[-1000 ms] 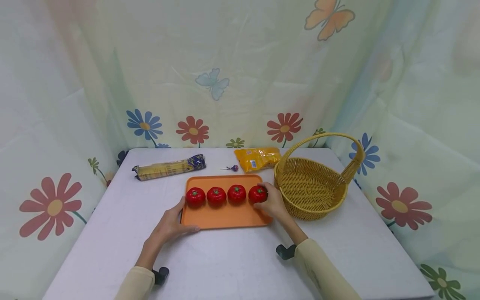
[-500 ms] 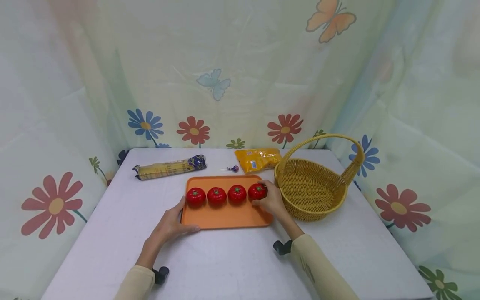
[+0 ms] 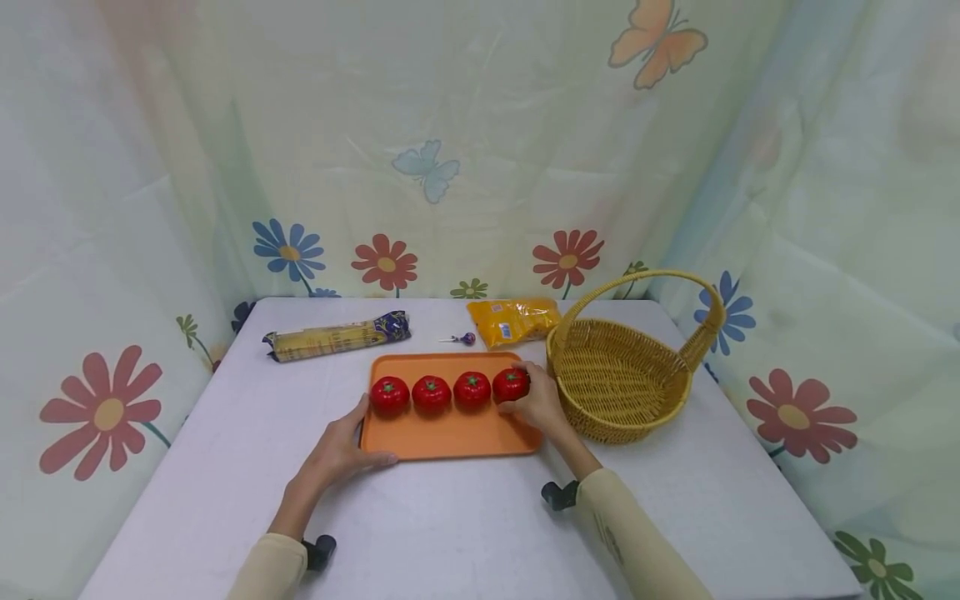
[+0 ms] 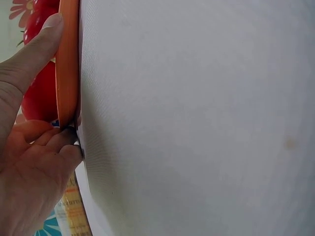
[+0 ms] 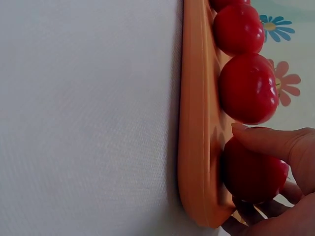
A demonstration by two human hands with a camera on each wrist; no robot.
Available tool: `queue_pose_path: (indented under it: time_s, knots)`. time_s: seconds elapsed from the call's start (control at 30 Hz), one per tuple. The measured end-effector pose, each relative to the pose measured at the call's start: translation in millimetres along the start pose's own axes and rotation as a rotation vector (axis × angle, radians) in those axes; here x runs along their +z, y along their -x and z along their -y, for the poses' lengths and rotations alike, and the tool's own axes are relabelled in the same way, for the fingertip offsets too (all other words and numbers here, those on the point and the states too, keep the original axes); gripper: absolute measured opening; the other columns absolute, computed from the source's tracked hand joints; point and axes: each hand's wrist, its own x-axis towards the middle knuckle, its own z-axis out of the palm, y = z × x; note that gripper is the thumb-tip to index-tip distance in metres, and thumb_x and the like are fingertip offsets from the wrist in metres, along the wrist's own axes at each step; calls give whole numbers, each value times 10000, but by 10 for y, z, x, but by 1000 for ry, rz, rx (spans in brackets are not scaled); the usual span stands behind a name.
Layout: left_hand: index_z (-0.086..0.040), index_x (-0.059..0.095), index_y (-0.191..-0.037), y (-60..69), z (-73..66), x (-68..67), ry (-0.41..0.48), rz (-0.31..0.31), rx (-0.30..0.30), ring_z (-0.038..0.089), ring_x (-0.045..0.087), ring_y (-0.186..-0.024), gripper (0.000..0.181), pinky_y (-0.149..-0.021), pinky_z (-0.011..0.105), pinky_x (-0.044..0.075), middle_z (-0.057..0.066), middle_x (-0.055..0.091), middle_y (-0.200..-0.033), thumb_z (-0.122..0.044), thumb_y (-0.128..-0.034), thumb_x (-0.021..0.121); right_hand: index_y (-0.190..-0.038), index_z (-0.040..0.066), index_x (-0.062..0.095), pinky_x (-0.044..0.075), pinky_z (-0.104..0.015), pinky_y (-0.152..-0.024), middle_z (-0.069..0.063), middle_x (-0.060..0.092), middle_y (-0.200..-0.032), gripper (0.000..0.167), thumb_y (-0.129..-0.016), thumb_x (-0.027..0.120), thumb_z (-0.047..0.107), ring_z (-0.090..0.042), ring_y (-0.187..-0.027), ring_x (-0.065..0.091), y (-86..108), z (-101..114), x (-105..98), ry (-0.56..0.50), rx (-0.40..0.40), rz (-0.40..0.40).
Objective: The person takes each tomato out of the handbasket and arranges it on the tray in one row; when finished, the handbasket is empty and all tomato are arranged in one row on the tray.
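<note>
An orange tray [image 3: 450, 438] lies on the white-covered table, bearing a row of several red tomatoes with green tops. My left hand [image 3: 339, 452] grips the tray's near left corner. In the left wrist view its thumb [image 4: 43, 42] lies against the front rim, while the fingers curl at the tray's side edge. At the row's right end, my right hand [image 3: 542, 404] holds the last tomato [image 3: 509, 385] between thumb and fingers. That tomato [image 5: 251, 169] sits low over the tray in the right wrist view, apart from its neighbour [image 5: 248, 88]. Its right side is partly hidden by the hand.
A yellow wicker basket [image 3: 617, 429] with a tall handle stands right of the tray, close to my right hand. Behind the tray lie a long noodle-like packet [image 3: 337, 337], a lollipop [image 3: 467, 339] and a yellow bag [image 3: 513, 322]. A flowered curtain [image 3: 480, 100] surrounds the table.
My right hand has shifted the end tomato slightly left, nearer the row, and its forearm has moved left too. My left hand stays on the tray's corner.
</note>
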Motion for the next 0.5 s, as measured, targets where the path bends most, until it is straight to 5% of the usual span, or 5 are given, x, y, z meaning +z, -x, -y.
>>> queue_pose_path:
  time_s: [0.3,0.5]
  knots:
    - [-34,198,-1715,-5,-9,-47,-22,26,23,471,290,-1599,1282,-1249,631,346,235,314,-1734,-419,-780,986,-1530,16,521,401,-621,-1237,-242,548,-1556,871,-787,972,70,-433,-1467,482,-5,24,-20,1,7,14]
    - [1,221,-1700,97,-150,-324,-83,129,24,511,315,-1572,1174,-1224,688,361,284,333,-1710,-476,-871,902,-1602,16,434,367,-641,-1250,-247,467,-1626,844,-923,889,229,-451,-1529,413,133,242,-216,-15,-113,3]
